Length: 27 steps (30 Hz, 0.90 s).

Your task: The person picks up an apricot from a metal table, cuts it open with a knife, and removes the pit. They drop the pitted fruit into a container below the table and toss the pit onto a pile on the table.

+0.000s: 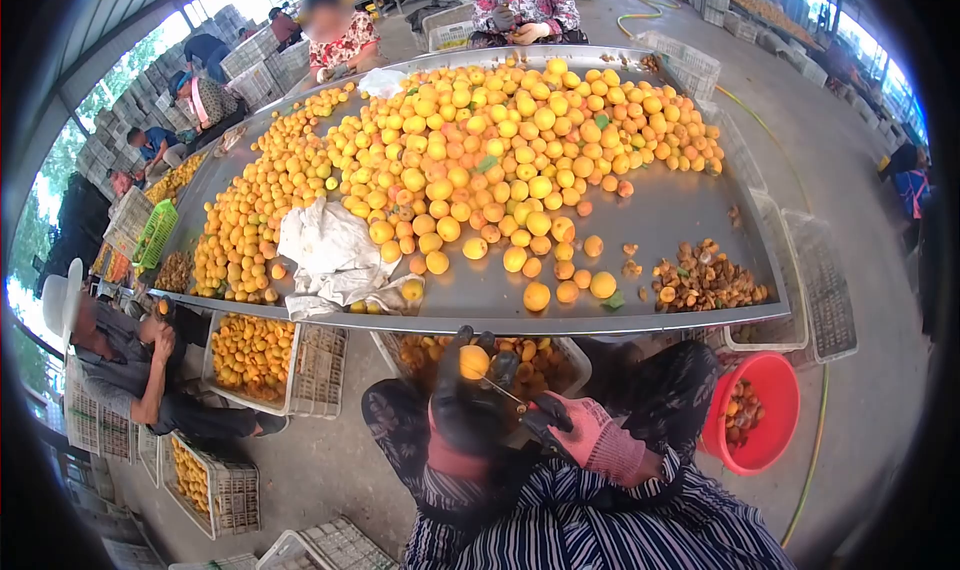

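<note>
My L hand (460, 405), dark glove, has its fingers bent round one orange fruit (473, 361), open only about as wide as the fruit. R hand (592, 438), pink-and-dark glove, is closed on a thin tool (505, 393); its tip is at the fruit, on the R-hand side. Fruit is btwn L fingers, just off the desk (665, 210) edge, above the near crate (577, 366), which has orange pcs in it.

Containers: red bucket (781, 420) on the floor to my R, w/ orange-brown pcs low inside. Side crate (296, 363) to my L, full of orange fruit; low crate (236, 498) nearer me, also w/ orange fruit. Green basket (154, 234) by the desk's far L side; contents unclear. Desk has a big fruit pile (480, 150), white cloth (328, 253) at front L, brown scraps (705, 278) at front R.
</note>
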Each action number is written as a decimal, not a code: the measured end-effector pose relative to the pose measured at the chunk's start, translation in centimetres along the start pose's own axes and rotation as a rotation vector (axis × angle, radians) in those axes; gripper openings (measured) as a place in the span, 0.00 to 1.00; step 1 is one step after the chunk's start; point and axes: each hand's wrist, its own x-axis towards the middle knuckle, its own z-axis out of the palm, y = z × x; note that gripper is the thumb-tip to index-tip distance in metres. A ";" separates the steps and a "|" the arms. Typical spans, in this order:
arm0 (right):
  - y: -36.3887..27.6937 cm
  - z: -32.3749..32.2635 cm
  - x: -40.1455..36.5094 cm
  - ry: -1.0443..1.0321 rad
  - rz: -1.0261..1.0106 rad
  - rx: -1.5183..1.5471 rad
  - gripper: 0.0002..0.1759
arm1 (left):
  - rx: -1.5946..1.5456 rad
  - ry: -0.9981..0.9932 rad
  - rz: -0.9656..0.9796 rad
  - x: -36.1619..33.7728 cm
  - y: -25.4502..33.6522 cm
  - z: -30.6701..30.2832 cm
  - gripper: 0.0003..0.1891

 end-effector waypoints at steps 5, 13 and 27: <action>-0.7 -0.1 0.7 0.050 -0.001 -0.085 0.23 | -0.245 -0.245 -0.240 -0.5 -0.3 -0.6 0.27; -0.4 0.7 0.7 0.044 0.015 -0.030 0.20 | -0.185 -0.041 -0.292 0.1 -0.1 0.1 0.30; 6.2 3.7 2.3 -0.268 0.190 1.237 0.17 | -0.063 0.067 -0.319 1.1 -2.1 -1.8 0.29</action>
